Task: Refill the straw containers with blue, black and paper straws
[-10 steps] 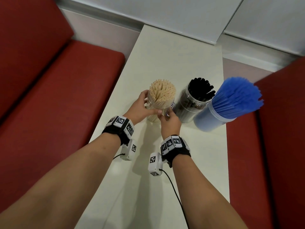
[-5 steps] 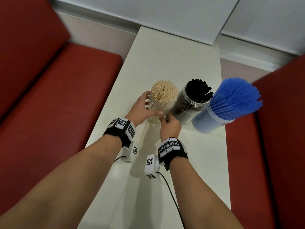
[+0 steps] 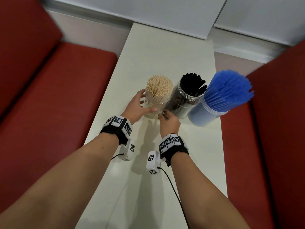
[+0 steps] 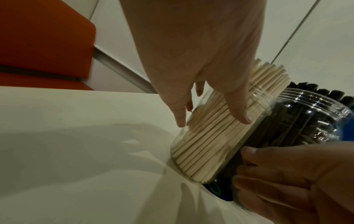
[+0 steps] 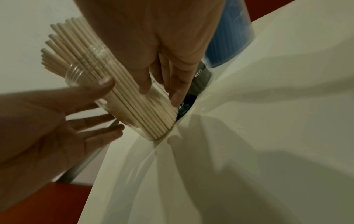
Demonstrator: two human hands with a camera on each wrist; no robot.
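Note:
A clear jar packed with paper straws (image 3: 158, 90) stands upright on the white table (image 3: 165, 55). My left hand (image 3: 145, 104) wraps its left side, thumb across the front and fingers round the back; the left wrist view shows this left hand (image 4: 210, 119) on the jar (image 4: 206, 144). My right hand (image 3: 165, 117) holds the jar low on its right side, fingers wedged between it and the clear jar of black straws (image 3: 187, 96). The right wrist view shows that right hand (image 5: 160, 94) on the paper straw jar (image 5: 145, 115). A container of blue straws (image 3: 221, 96) stands furthest right.
Red bench seats run along both sides of the narrow table, left bench (image 3: 57, 96) and right bench (image 3: 272, 129). A white wall panel (image 3: 165, 14) closes the far end. Bare tabletop lies beyond the jars and between my forearms. A black cable (image 3: 175, 192) trails from the right wrist.
My right hand has slid down from the upper part of the paper straw jar to its base. The jar now stands against the black straw jar. The left hand keeps its hold.

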